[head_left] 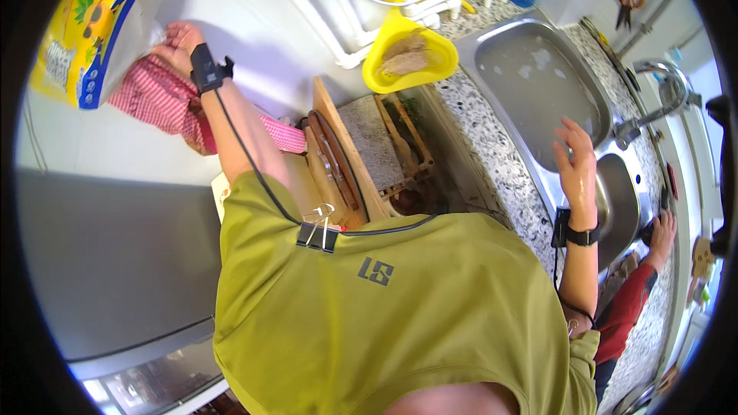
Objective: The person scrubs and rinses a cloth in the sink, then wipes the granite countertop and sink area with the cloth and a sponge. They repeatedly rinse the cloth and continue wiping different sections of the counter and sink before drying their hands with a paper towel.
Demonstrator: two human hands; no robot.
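Note:
My left hand (178, 46) is at the far left, its fingers curled beside the whitish side of a yellow, white and blue plastic package (92, 42). What its fingertips hold is hidden. Just below it, a red-and-white checked cloth (157, 96) hangs near the wall. Over the edge between two sink basins, my right hand (576, 165) is held up with its fingers apart and nothing in it. It looks wet. Beyond it, the larger steel basin (538, 77) holds cloudy water with pale patches on the surface.
A yellow strainer (419, 81) with brownish pieces stands by white pipes (323, 19). Wooden boards (334, 161) lean below it. The faucet (653, 111) arches at the right. Another person's hand (661, 240) and red sleeve (630, 311) reach beside the smaller basin (615, 211). A grey appliance (115, 261) stands lower left.

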